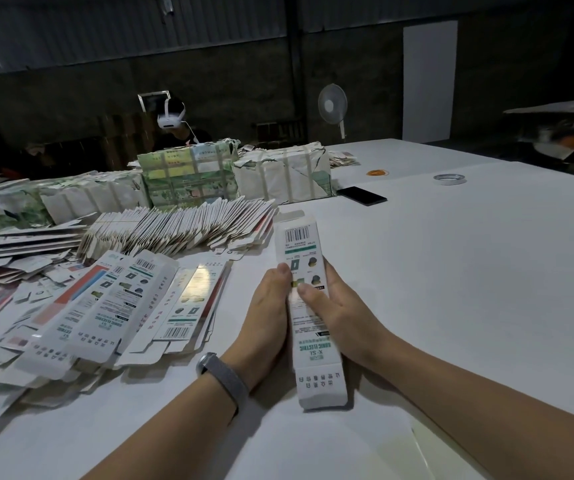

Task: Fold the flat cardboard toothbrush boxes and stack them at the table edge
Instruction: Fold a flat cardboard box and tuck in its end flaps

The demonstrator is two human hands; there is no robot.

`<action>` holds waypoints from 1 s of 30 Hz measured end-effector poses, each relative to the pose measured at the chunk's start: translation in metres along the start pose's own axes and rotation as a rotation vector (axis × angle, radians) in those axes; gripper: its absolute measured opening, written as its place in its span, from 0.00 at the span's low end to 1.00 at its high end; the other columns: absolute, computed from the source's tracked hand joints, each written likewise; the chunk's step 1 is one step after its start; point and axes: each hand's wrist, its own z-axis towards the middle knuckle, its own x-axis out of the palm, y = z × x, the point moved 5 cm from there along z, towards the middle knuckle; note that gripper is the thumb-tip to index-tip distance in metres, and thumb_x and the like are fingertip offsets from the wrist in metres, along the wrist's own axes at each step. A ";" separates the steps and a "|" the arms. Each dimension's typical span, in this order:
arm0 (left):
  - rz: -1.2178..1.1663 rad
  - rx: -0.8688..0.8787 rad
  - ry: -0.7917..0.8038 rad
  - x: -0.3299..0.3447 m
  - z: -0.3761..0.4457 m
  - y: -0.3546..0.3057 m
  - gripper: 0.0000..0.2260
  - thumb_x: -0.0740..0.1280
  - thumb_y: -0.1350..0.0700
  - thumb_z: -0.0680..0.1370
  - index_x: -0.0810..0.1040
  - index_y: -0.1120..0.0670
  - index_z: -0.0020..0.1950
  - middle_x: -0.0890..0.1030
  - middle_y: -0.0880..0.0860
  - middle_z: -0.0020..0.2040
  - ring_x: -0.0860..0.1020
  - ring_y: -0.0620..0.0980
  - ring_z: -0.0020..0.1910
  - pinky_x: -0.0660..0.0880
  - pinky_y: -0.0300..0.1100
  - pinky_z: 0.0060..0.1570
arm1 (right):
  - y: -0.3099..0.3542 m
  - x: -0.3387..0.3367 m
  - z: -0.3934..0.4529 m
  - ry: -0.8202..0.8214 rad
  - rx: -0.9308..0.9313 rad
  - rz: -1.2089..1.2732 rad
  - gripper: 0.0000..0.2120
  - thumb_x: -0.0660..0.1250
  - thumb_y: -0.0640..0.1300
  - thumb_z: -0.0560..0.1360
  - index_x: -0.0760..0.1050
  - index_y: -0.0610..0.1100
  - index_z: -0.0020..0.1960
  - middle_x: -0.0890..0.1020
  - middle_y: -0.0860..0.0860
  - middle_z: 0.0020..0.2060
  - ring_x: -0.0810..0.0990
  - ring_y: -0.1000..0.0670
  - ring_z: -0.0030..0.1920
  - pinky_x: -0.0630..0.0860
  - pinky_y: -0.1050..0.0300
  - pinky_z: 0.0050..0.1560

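Observation:
A long white toothbrush box (308, 344) with a barcode at its far end is held above the white table (451, 271), lengthwise away from me. My left hand (264, 317) grips its left side with the thumb on top. My right hand (341, 313) grips its right side, thumb across the printed face. Both ends of the box look open. A loose heap of flat boxes (112, 306) lies to the left. Behind it stands a slanted row of flat boxes (181, 230).
Wrapped bundles (278, 174) of packaging stand at the back. A black phone (361, 195), a tape roll (448, 178) and orange rubber bands (377, 173) lie beyond. A person with a white headset (171, 119) sits across; a fan (333, 105) stands behind the table.

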 end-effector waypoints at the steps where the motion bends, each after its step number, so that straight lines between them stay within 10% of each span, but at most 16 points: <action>1: 0.031 0.010 -0.002 0.001 -0.001 -0.001 0.21 0.58 0.40 0.82 0.77 0.53 0.62 0.85 0.61 0.55 0.84 0.62 0.53 0.80 0.64 0.56 | 0.000 -0.002 0.001 -0.014 0.014 0.036 0.22 0.61 0.54 0.78 0.68 0.59 0.71 0.83 0.57 0.59 0.83 0.52 0.58 0.78 0.46 0.61; 12: 0.142 0.042 0.078 0.007 -0.005 -0.008 0.19 0.56 0.42 0.84 0.78 0.53 0.61 0.84 0.62 0.54 0.84 0.61 0.53 0.80 0.60 0.57 | 0.005 -0.014 0.006 -0.026 0.015 0.187 0.17 0.59 0.40 0.84 0.71 0.57 0.67 0.86 0.49 0.51 0.86 0.47 0.49 0.81 0.56 0.44; 17: 0.045 0.018 -0.014 -0.003 -0.002 -0.003 0.18 0.60 0.44 0.83 0.72 0.56 0.65 0.87 0.53 0.46 0.86 0.53 0.43 0.82 0.45 0.40 | 0.002 -0.006 0.004 0.049 0.022 0.163 0.26 0.63 0.42 0.82 0.61 0.56 0.77 0.86 0.47 0.51 0.86 0.45 0.48 0.81 0.54 0.44; 25: 0.085 0.099 -0.036 -0.004 -0.001 -0.002 0.19 0.56 0.46 0.86 0.62 0.45 0.77 0.84 0.51 0.59 0.84 0.52 0.55 0.79 0.58 0.59 | -0.005 -0.009 0.004 0.017 0.095 0.175 0.32 0.67 0.43 0.80 0.56 0.57 0.78 0.87 0.48 0.48 0.87 0.46 0.45 0.81 0.56 0.41; 30: 0.069 0.130 0.002 -0.002 -0.003 -0.005 0.14 0.54 0.50 0.87 0.67 0.45 0.73 0.86 0.52 0.53 0.86 0.54 0.49 0.82 0.46 0.45 | -0.003 -0.010 0.005 0.021 0.102 0.184 0.27 0.66 0.42 0.81 0.61 0.56 0.75 0.87 0.46 0.47 0.87 0.46 0.44 0.81 0.55 0.40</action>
